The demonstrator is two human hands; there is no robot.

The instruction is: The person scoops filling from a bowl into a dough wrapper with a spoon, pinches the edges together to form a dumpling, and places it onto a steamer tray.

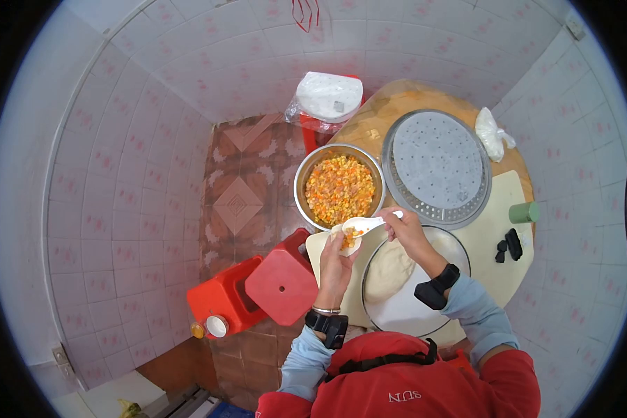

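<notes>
My left hand (337, 263) holds a small round dough wrapper (356, 245) with some diced filling on it. In my right hand (405, 230) is a white spoon (362, 223), its bowl over the wrapper and touching the filling or close above it. Just beyond both hands stands a steel bowl (302, 197) full of orange and yellow diced filling (340, 185). Under my right forearm, a large lump of dough (388, 273) lies on a round white tray (411, 315).
A perforated steamer tray (439, 160) stands right of the bowl on the wooden table (414, 95). A green cylinder (524, 212), black pieces (513, 244) and a white plastic bag (492, 134) lie farther right. Red stools (282, 282) stand on the floor at left.
</notes>
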